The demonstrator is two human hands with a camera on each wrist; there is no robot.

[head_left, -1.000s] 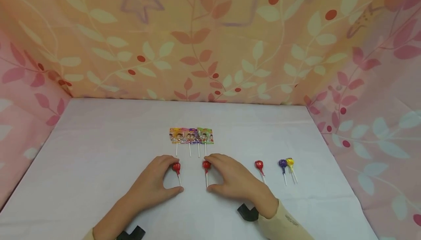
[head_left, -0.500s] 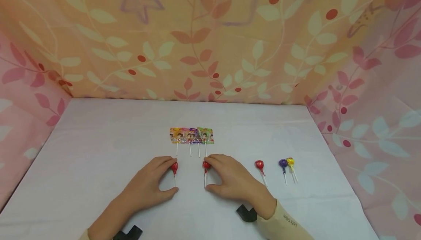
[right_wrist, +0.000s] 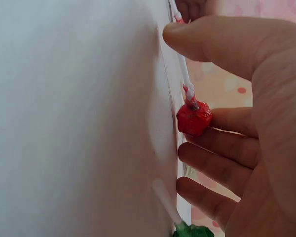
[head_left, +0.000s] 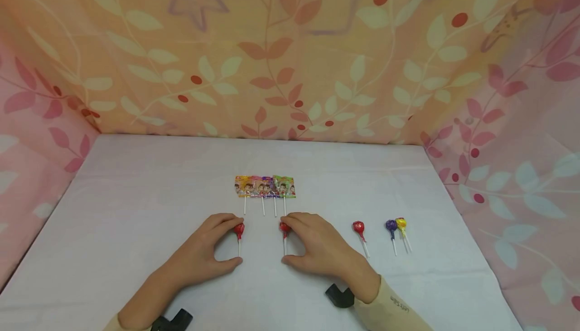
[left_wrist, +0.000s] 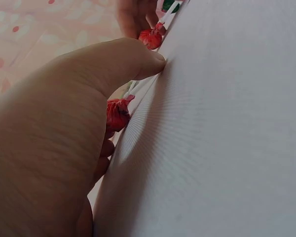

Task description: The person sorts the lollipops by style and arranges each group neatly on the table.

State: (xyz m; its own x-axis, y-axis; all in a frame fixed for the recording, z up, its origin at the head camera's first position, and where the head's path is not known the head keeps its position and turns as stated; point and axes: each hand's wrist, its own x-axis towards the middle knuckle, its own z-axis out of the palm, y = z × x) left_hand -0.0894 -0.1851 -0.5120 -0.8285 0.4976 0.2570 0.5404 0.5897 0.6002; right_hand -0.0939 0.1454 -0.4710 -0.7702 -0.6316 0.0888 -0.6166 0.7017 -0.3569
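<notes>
Two red lollipops lie side by side on the white table [head_left: 136, 210]. My left hand [head_left: 234, 241] spans the left lollipop [head_left: 238, 230], fingers curled at its head and thumb at the stick's end. The right hand [head_left: 290, 240] holds the right lollipop [head_left: 284, 228] the same way. In the left wrist view the thumb [left_wrist: 138, 59] presses on the cloth by the stick, with the red head [left_wrist: 117, 112] against the curled fingers. The right wrist view has the red head [right_wrist: 193, 117] touching the fingers [right_wrist: 212, 163] and the thumb [right_wrist: 202, 37] at the stick's end.
Several flat wrapped lollipops [head_left: 265, 187] lie in a row just beyond the hands. To the right lie a red lollipop [head_left: 358, 228], a purple one [head_left: 390, 226] and a yellow one [head_left: 400, 223]. Floral cloth walls [head_left: 290, 69] close in the back and both sides.
The left lollipop's stick has swung from tilted to straight, and its head has shifted slightly left. Both hands have kept their hold and barely moved.
</notes>
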